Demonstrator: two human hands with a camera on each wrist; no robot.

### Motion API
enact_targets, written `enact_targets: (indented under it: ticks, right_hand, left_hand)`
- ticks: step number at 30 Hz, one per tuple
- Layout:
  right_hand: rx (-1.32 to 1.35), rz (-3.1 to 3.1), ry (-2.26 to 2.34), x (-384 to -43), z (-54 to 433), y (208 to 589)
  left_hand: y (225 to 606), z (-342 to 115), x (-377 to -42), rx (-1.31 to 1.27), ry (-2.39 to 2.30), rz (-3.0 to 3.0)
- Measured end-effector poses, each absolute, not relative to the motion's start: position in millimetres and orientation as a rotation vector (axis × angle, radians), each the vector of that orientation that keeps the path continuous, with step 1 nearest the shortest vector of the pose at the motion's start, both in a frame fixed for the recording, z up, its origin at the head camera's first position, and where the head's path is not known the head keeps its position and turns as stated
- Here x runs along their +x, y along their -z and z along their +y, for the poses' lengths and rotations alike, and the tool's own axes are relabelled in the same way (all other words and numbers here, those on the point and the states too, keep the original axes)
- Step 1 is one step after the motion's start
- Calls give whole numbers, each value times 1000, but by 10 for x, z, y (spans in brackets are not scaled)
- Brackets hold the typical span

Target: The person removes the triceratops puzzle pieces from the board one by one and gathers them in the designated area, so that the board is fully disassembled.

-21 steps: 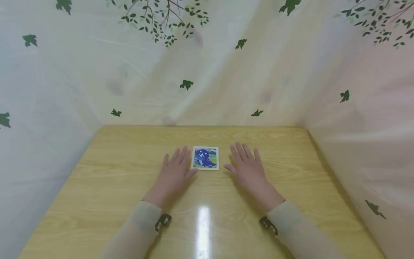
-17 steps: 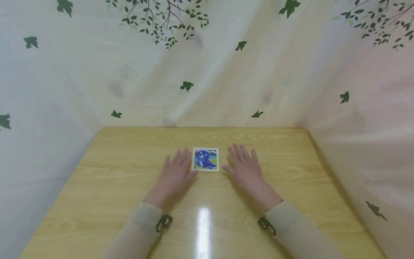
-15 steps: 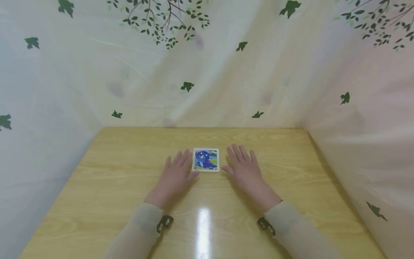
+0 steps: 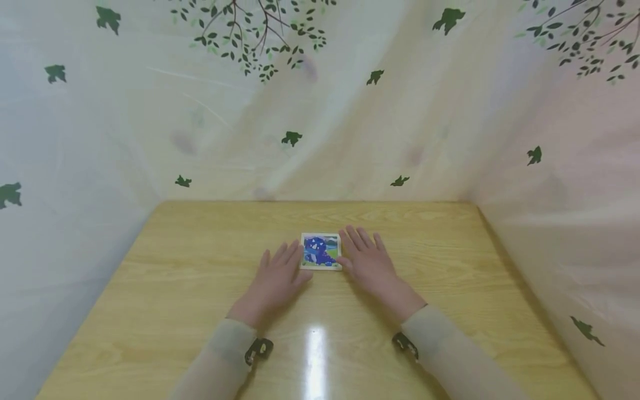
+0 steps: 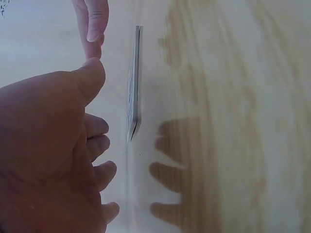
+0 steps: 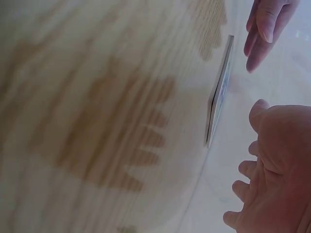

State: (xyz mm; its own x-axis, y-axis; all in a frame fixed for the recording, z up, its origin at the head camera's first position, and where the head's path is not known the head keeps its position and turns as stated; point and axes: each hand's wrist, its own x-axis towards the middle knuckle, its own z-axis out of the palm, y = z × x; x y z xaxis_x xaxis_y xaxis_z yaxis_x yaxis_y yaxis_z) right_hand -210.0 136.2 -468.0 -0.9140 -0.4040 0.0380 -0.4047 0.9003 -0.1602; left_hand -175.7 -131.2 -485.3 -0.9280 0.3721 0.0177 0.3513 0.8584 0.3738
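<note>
A thin square picture board (image 4: 321,251) with a white border and a blue cartoon triceratops lies flat on the table. At its left edge is my left hand (image 4: 277,280), palm down, fingers spread straight. My right hand (image 4: 367,264) lies along the right side, fingertips and thumb overlapping that edge in the head view. From the left wrist, the board (image 5: 134,82) shows edge-on as thin layers, with the left hand (image 5: 48,141) above the tabletop. The right wrist view has the board (image 6: 219,92) between the right hand (image 6: 282,165) and the left hand (image 6: 267,29).
The wooden table (image 4: 175,300) has a bright light reflection near its front. Pale cloth (image 4: 330,111) printed with leaves and branches encloses the back and both sides. Dark wrist cameras sit under both sleeves, and hand shadows fall on the tabletop.
My right hand has moved left, up to the board's right edge. The left hand has shifted slightly right and stays beside the board. The head view has tilted up a little.
</note>
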Motion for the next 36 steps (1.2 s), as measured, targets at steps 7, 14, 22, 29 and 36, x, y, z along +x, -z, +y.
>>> enact_targets:
  ticks: [7, 14, 22, 29, 36]
  right_hand:
    - [724, -3074, -240, -2157, 1286, 4712]
    - [808, -3064, -258, -2220, 1236, 4713]
    - [830, -3024, -443, -2321, 1163, 4709]
    - [802, -3030, -614, -2430, 1067, 4719]
    - [842, -2989, -715, -2556, 970, 4725]
  left_hand:
    - [4848, -1290, -1695, 586, -609, 2936]
    - [4845, -1264, -1651, 613, -599, 2916]
    - [4851, -1259, -1650, 647, -563, 2892]
    - [4813, -1260, -1650, 693, -517, 2878]
    - [4809, -1271, -1652, 710, -496, 2883]
